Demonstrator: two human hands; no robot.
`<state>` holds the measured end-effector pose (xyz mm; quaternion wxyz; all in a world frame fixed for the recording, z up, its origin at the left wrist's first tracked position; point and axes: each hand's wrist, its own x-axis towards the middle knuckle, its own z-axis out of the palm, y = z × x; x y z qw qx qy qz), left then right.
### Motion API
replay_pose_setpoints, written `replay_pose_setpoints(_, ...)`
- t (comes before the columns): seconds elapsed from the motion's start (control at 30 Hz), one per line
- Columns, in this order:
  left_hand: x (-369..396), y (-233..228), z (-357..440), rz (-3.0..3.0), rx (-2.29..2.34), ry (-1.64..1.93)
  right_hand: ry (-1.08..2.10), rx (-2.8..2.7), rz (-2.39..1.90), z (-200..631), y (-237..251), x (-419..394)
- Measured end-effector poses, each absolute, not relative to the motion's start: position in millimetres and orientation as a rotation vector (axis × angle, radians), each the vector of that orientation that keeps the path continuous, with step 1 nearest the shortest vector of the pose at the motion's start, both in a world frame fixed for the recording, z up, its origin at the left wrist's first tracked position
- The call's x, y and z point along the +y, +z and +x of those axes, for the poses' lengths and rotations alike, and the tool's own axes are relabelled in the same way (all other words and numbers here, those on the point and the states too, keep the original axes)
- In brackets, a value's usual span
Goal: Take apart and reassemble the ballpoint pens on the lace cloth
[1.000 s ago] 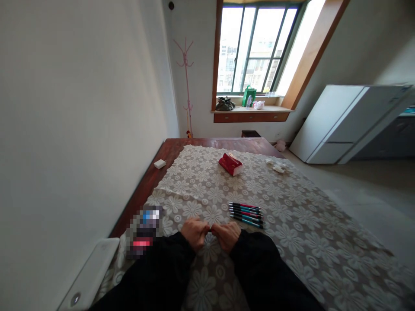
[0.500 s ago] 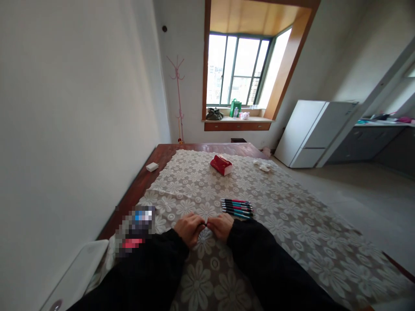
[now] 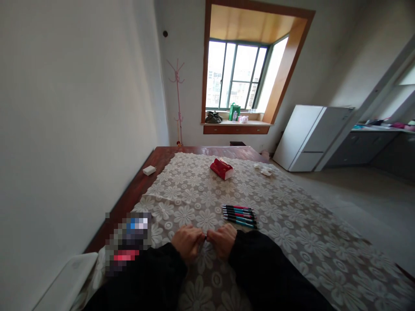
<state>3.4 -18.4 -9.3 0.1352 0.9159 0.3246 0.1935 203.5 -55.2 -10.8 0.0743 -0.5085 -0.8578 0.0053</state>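
Tablecloth (image 3: 292,242): pens (image 3: 239,215) nr hands.

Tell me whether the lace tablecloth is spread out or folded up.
Spread out. The lace tablecloth lies flat across the table, with the pens and red tissue pack resting on it.

tablecloth (image 3: 292,242): beige, white flower pattern
pens (image 3: 239,215): black, red, teal
tissue pack (image 3: 221,169): red
sleeves (image 3: 259,276): black

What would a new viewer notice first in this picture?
First, the two hands, left hand and right hand, meeting fingertip to fingertip low on the lace tablecloth. Just beyond the right hand lies a row of pens; farther back, a red tissue pack.
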Motion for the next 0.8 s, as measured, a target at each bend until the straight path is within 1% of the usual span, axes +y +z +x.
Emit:
replay_pose_setpoints(0.07, -19, -8, 4, 2.765, 0.848, 0.639, 0.1, -2.587, -1.527, 209, -8, -53)
replay_pose_setpoints(0.17, -23, -2, 5, 2.861, 0.831, 0.628, 0.139, -2.607, -1.487, 212, -8, -54)
replay_pose_setpoints(0.3, -27, 3, 4, 2.744, 0.923, 0.547, -0.017, -2.654, -1.47, 205, -9, -60)
replay_pose_setpoints(0.4, -26, 2, 2, 2.613, 0.975, 0.527, -0.065, -2.597, -1.416, 203, -6, -61)
replay_pose_setpoints(0.57, -23, 0, 0, 2.55, 1.008, 0.698, 0.05, -2.483, -1.353, 210, -1, -54)
replay_pose_setpoints(0.67, -23, 2, 0, 2.551, 1.043, 0.728, 0.141, -2.457, -1.379, 212, -4, -53)
replay_pose_setpoints(0.8, -23, 4, -1, 2.555, 1.111, 0.741, 0.126, -2.401, -1.388, 207, -4, -58)
